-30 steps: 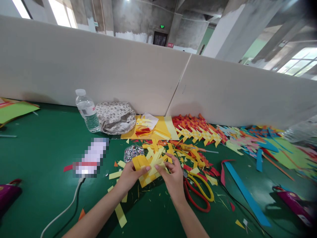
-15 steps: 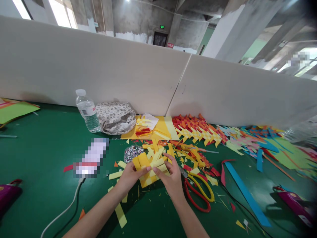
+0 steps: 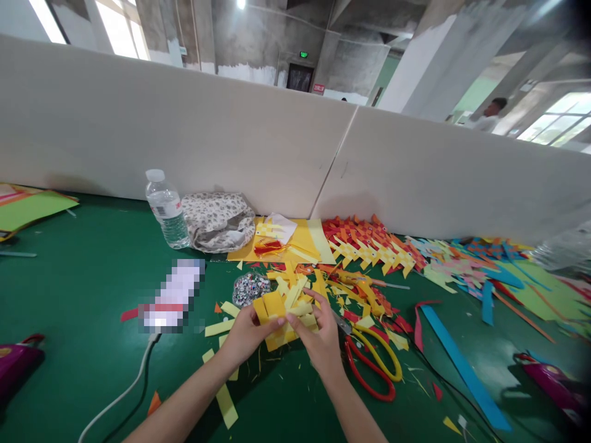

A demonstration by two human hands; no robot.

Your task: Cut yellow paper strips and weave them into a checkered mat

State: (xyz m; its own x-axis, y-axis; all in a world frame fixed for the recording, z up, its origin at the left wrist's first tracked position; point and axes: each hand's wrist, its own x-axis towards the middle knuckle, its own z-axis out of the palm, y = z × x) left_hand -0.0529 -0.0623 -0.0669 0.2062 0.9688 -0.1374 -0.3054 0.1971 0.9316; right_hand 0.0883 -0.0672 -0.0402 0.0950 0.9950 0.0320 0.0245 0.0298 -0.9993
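Both my hands hold a small woven paper piece [image 3: 269,311] in yellow and pale yellow strips, just above the green table. My left hand [image 3: 244,335] pinches its left side, thumb on top. My right hand [image 3: 320,329] grips its right side, with the thumb pressed near the middle and the index finger over the strip ends. Loose yellow strips [image 3: 226,403] lie around and beneath it. To the right of my right hand rest scissors [image 3: 354,337] with red and yellow handles. Behind my left hand sits a clear pack of googly eyes [image 3: 250,289].
Behind the work are a yellow glue gun [image 3: 360,282], woven paper fish [image 3: 364,246] and a patterned cloth bundle [image 3: 217,221]. A water bottle [image 3: 170,215] and a plugged-in phone [image 3: 178,289] stand left. Blue strips [image 3: 466,369] and a black cord lie right. A white partition [image 3: 231,135] closes the back.
The woven piece has tilted slightly between my hands, and its yellow left flap sits a little farther right. The whole view has shifted slightly. Both hands keep their hold.
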